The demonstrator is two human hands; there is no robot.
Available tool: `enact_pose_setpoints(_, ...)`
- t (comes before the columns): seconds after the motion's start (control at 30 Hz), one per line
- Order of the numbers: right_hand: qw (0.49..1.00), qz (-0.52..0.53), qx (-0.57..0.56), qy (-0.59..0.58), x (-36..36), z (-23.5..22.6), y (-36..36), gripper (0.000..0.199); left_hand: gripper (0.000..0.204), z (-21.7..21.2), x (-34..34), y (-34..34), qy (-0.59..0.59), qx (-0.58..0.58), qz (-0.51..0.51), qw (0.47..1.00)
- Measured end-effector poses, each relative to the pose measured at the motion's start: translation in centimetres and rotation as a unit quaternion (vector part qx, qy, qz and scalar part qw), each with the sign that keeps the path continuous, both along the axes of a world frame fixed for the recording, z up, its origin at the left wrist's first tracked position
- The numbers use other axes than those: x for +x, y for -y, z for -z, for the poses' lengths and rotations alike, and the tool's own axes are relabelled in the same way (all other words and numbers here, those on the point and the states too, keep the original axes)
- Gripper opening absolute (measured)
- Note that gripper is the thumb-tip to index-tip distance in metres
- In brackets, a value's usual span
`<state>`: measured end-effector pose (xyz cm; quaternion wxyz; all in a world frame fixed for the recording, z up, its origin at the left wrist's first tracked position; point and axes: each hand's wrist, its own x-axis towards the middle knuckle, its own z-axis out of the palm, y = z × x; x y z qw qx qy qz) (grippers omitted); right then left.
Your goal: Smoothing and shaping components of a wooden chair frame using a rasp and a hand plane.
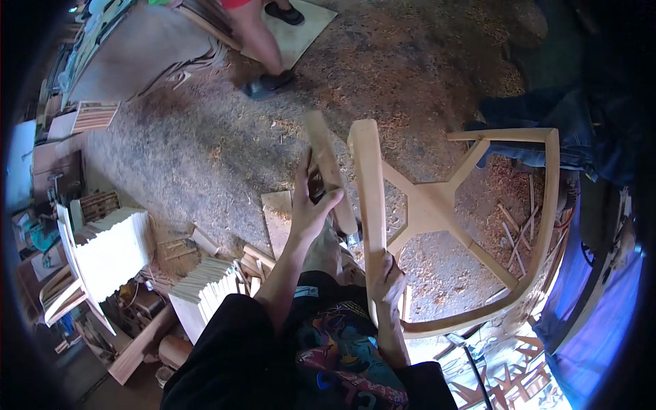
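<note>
My left hand [316, 201] is closed round a short, flat wooden bar [333, 171], its thumb lying across the near half. This bar stands slightly tilted, just left of a thick pale rail [370, 178] that belongs to a wooden chair frame [548, 205]. My right hand [387, 283] grips the near part of that rail. The frame spreads to my right, with an X-shaped panel [432, 207] joined inside its curved outer rail. The palm side of my right hand is hidden.
Wood shavings cover the floor [205, 143]. Ahead, another person's leg [263, 41] and sandals show beside a board [301, 34]. Stacked pale wooden pieces [113, 249] and offcuts lie on the left. Blue cloth [594, 321] hangs on the right, above wooden parts [506, 383].
</note>
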<state>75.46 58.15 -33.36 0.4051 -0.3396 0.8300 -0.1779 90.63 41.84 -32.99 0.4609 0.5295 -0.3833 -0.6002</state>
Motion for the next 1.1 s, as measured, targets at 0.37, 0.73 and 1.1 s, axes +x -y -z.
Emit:
enact_pose_setpoints(0.37, 0.995, -0.036, -0.083, -0.037, 0.3, 0.7, -0.3, 0.039, 0.068, 1.2, -4.4, 1.3, 0.01, -0.006, -0.067, 0.998)
enact_pose_setpoints(0.73, 0.995, -0.003, -0.098, -0.021, 0.2, 1.3, -1.2, 0.046, 0.09, 0.4, -5.2, 1.2, 0.021, 0.049, -0.097, 0.994)
enact_pose_setpoints(1.1, 0.982, 0.016, -0.094, -0.162, -1.9, 6.2, -6.1, 0.048, 0.078, 0.8, -4.6, 2.1, 0.137, -0.022, -0.136, 0.981)
